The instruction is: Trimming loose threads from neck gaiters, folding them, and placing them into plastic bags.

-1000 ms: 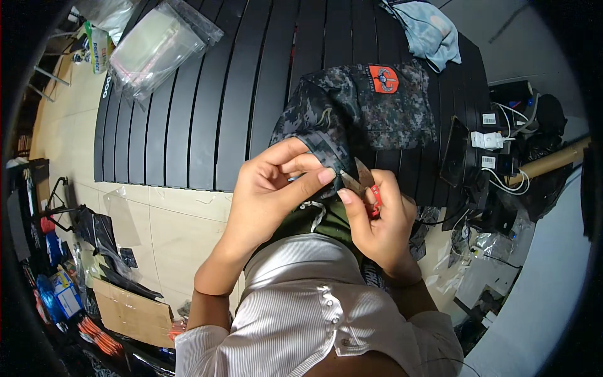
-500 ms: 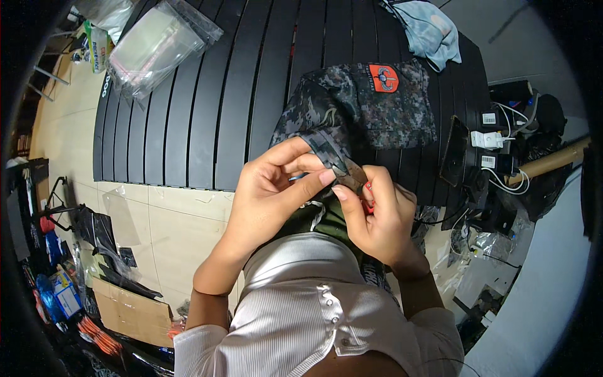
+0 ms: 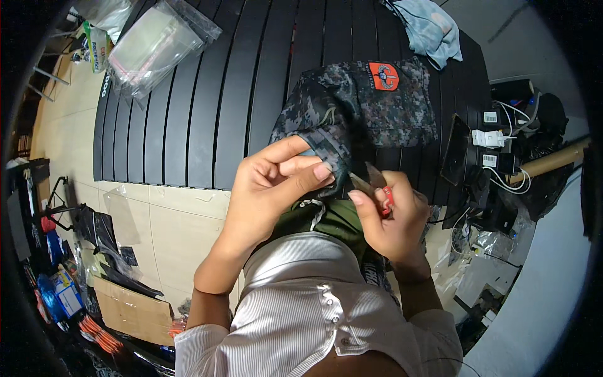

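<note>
A dark digital-camouflage garment with an orange patch lies on the near right of the black table, its near end drooping toward me. My left hand pinches a folded edge of this cloth between thumb and fingers. Just to the right, my right hand is closed around a small pair of scissors with red handles. Their metal blades point up and left, beside the held edge and apart from it. My curled fingers hide part of the handles.
Clear plastic bags lie on the slatted table at the far left. A light-blue cloth hangs at its far right corner. A dark phone and white chargers with cables sit along the right edge. Cardboard rests on the floor.
My right hand has moved slightly right, away from my left hand, and the scissors' blades and red handles show more. The left hand still pinches the cloth edge.
</note>
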`<state>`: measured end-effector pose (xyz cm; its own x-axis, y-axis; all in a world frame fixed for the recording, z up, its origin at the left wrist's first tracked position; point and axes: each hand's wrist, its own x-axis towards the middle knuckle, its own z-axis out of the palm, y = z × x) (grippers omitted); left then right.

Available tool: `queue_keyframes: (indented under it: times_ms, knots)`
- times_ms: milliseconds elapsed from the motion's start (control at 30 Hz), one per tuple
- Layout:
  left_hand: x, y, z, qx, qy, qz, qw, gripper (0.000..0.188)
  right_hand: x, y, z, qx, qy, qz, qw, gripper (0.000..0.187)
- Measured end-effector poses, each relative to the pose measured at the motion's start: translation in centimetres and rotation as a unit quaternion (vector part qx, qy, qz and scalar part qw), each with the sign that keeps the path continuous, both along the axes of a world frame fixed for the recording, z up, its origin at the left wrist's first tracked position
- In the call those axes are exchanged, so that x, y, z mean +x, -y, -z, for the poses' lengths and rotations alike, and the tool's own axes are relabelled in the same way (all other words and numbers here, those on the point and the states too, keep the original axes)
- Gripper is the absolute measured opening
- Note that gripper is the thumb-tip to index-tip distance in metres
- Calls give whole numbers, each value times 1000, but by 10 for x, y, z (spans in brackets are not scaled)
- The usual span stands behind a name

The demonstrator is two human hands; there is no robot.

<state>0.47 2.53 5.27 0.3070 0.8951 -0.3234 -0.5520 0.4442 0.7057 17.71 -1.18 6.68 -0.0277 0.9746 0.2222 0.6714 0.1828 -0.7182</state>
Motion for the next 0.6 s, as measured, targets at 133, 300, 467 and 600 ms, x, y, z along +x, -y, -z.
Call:
queue_keyframes:
  times_ms: [133, 300, 467, 600]
  knots:
    - [-2, -2, -3, -16, -2, 2, 1000, 21, 1, 1, 0, -8, 12, -17, 1000, 23]
    - [0, -2, -9, -22, -4, 7, 1000, 22, 0, 2, -2, -7, 13, -25, 1000, 22]
    - [2, -4, 4, 114, -81, -21, 990, 31, -6, 1, -11, -42, 9, -67, 997, 24]
    - [-7, -5, 9, 40, -56, 9, 998, 29, 1, 2, -9, -71, -13, -124, 990, 25]
